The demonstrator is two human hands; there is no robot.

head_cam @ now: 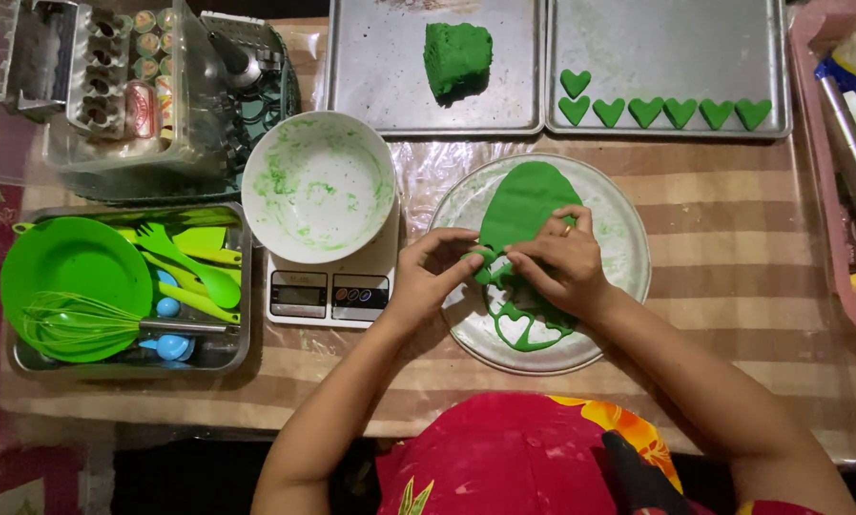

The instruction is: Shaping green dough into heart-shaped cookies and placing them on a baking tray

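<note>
Both hands, left hand point(434, 270) and right hand point(558, 262), pinch a cut piece from the green dough sheet point(521, 205) on the round plate point(628, 243), six o'clock of the baking trays point(671, 48). Thin dough could tear or stretch if pulled unevenly.

Kitchen scale point(328, 286) stood on the bench left of the round plate, white, rectangular; two small dark rectangular screens point(297, 294) sat side by side on its front edge. Clear plastic box point(123, 105) at top left held small round tins with coloured labels point(144, 95), too small to make out.
</note>
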